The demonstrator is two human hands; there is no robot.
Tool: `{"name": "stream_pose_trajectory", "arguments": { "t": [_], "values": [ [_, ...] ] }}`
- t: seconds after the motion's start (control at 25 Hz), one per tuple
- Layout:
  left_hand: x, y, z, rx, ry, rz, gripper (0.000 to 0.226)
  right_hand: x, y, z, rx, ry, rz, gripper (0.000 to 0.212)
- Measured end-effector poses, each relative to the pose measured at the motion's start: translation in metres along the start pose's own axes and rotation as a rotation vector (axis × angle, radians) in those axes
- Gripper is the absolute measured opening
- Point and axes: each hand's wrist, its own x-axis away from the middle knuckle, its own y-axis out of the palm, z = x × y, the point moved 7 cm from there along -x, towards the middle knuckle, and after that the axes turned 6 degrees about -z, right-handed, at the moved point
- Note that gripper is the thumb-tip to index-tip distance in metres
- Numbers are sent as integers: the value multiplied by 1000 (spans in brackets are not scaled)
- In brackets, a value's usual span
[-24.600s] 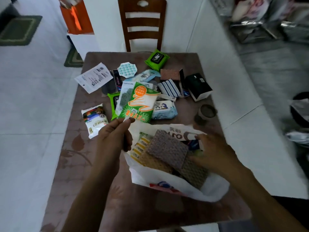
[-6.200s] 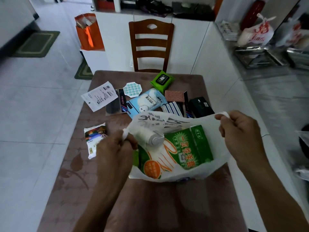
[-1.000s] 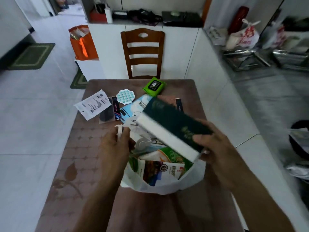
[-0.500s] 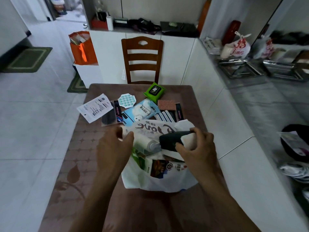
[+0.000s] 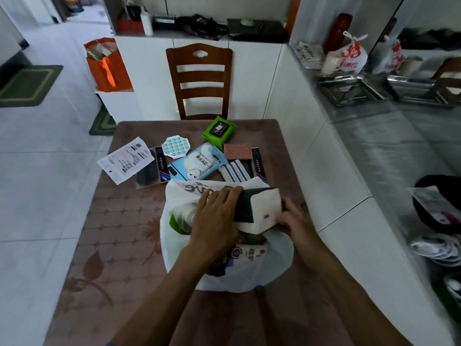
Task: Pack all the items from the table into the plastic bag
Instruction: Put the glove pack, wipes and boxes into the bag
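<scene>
Head view shows both hands at the mouth of the white plastic bag [image 5: 249,278], which sits near the middle of the table [image 5: 119,233], toward its right edge. The left hand [image 5: 217,221] lies flat, fingers extended, across the dark top of a dark green and white box [image 5: 259,211], pressing rather than clenching. The right hand [image 5: 294,221] cups the box's right end, fingers wrapped on its lower edge. The box rests half in the bag's opening, tilted, on top of packets already inside.

The step in hand seems to be seating this box in the bag. It probably needs pushing down or turning so it drops below the rim.

Unpacked items lie toward the far edge: a green wipes pack [image 5: 219,131], a blue wipes pack [image 5: 197,163], a round bubble pad [image 5: 175,148], a pink sponge [image 5: 237,151], a striped cloth [image 5: 234,172], dark flat packets [image 5: 149,171] and a paper slip [image 5: 126,159] at the left edge. Next, one hand would need to let go and reach over the bag.
</scene>
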Motion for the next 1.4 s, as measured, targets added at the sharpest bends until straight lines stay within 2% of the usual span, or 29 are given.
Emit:
{"name": "stream_pose_trajectory", "arguments": {
  "t": [0.04, 0.08, 0.16, 0.2, 0.28, 0.36, 0.4, 0.44, 0.56, 0.6, 0.64, 0.72, 0.8, 0.84, 0.96, 1.04, 1.12, 1.24, 1.4],
  "values": [
    [1, 0, 0, -21, 11, 21, 82, -6, -4, 8, 193, 45, -91, 45],
    [2, 1, 1, -23, 18, 50, 83, -13, -9, 15, 486, 36, -164, 51],
    [5, 3, 0, 16, 28, 95, 85, -19, -12, 17, 965, -29, -228, 63],
    [6, 4, -1, 32, 26, 102, 86, -23, -15, 21, 1097, -44, -248, 65],
    [6, 4, -5, 60, 16, 102, 87, -25, -19, 23, 1288, -90, -227, 49],
    [4, 5, -8, 73, 8, 94, 88, -24, -22, 19, 1405, -110, -144, 19],
    [3, 5, -9, 76, 4, 90, 88, -24, -28, 15, 1336, -112, -60, 10],
    [2, 5, -9, 78, 1, 86, 88, -20, -37, 5, 1144, -111, 56, 12],
    [0, 4, -8, 64, -9, 92, 88, -9, -68, -9, 270, -106, 320, 22],
    [-1, 4, -9, 68, -15, 91, 88, -6, -72, -10, 72, -104, 365, 23],
    [-1, 3, -10, 74, -18, 92, 88, -5, -74, -9, -19, -91, 397, 21],
    [0, 2, -10, 72, -11, 88, 87, -6, -71, -12, -250, -65, 360, 19],
    [-2, 2, -8, 67, 2, 82, 85, -9, -62, -24, -660, -84, 191, 22],
    [-3, 1, -6, 50, 4, 74, 84, -8, -58, -36, -763, -126, 105, 23],
    [-9, 0, 5, -138, 28, 50, 84, 3, -42, -70, -692, -264, -97, 24],
    [-14, 1, 9, -277, 41, 51, 86, 10, -33, -83, -620, -324, -200, 33],
    [-26, 2, 9, -341, -43, 14, 85, 16, -28, -88, -490, -353, -220, 39],
    [-49, 11, 10, -392, -190, -71, 76, 30, -13, -85, -313, -361, -273, 36],
    [-69, 28, 12, -393, -202, -129, 65, 32, -6, -80, -205, -358, -299, 29]
  ]
}}
